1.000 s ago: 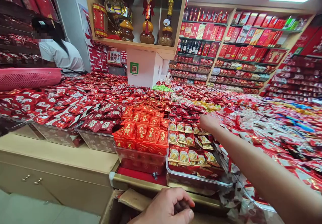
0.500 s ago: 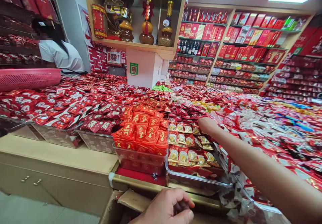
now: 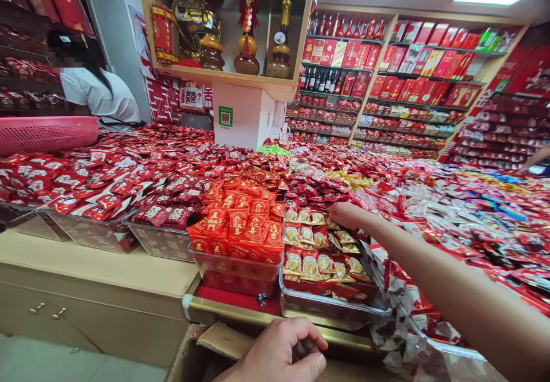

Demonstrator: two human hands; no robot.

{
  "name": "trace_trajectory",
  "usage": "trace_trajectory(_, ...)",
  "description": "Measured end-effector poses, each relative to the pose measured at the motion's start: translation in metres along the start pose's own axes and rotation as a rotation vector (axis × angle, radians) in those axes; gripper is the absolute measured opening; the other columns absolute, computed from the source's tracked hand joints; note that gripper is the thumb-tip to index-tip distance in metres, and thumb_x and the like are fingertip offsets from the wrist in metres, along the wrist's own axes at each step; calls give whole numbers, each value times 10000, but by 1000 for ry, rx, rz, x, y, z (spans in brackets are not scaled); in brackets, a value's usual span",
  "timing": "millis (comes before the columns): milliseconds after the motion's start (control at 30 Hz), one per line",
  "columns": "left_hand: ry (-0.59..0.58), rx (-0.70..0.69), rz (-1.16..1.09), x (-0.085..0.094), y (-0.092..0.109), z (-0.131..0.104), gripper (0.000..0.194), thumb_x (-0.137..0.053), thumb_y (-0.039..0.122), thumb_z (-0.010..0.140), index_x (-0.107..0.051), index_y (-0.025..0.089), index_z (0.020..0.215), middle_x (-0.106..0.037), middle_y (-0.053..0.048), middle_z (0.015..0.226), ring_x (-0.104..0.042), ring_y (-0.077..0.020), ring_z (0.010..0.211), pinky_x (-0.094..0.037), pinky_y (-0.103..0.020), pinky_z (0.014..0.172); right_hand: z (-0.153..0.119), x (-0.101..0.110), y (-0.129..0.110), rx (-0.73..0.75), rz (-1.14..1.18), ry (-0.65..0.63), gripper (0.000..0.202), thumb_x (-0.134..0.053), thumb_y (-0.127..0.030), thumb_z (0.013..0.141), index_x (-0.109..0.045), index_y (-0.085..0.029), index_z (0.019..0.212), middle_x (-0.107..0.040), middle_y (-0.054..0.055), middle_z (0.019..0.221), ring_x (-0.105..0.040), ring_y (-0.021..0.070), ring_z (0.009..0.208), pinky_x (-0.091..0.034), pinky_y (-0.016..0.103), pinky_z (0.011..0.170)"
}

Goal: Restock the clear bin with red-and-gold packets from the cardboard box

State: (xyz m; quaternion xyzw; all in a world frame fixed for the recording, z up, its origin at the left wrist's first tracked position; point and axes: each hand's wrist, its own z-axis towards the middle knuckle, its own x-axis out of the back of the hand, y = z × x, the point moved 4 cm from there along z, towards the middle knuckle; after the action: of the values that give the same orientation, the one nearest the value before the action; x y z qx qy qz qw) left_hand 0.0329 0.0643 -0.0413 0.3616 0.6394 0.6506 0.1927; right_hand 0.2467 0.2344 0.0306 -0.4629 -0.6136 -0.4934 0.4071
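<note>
My right hand reaches across to the back right of a clear tray of red and gold packets. Its fingers point down among the packets there, and whether they grip one is hidden. Low in the picture, my left hand hovers over an open cardboard box, fingers loosely curled, thumb apart, nothing visible between them. Left of the tray stands a clear bin heaped with bright red packets with gold characters.
More bins of dark red packets line the counter to the left. A pink basket sits at the far left, near a person in white. Beyond the packet heap are a white pillar and stocked shelves.
My right hand has shifted slightly left, further over the tray's back rows, and its fingers show more. My left hand keeps the same pose. The view has shifted slightly.
</note>
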Motion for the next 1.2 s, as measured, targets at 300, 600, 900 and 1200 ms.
trace_trajectory(300, 9, 6, -4, 0, -2, 1, 190, -513, 182, 687, -606, 102, 833, -472, 25, 586, -429, -90, 547, -351, -187, 527, -10, -3, 11, 7, -141, 3, 169, -549, -248, 799, -594, -133, 914, -610, 58, 969, -552, 195, 948, -437, 413, 812)
trace_trajectory(600, 3, -4, 18, -1, -3, 0, 198, -506, 191, 699, -607, 99, 841, -466, 23, 595, -421, -90, 554, -348, -187, 529, 0, -15, 18, 149, -126, 52, 209, -535, -294, 801, -599, -154, 943, -629, 49, 957, -568, 165, 895, -441, 347, 789)
trace_trajectory(900, 6, 2, 5, -1, -2, 1, 199, -508, 187, 688, -609, 93, 831, -461, 23, 584, -419, -91, 549, -349, -190, 529, 2, -7, 12, 105, -132, 1, 211, -500, -321, 824, -591, -141, 888, -621, 40, 871, -579, 144, 784, -466, 321, 700)
trace_trajectory(1200, 12, 11, 17, -1, -6, 0, 203, -508, 206, 707, -607, 103, 853, -472, 22, 601, -422, -91, 560, -348, -186, 528, -1, -12, 4, 126, -131, -3, 224, -522, -326, 810, -592, -141, 916, -624, 46, 911, -575, 160, 847, -450, 342, 761)
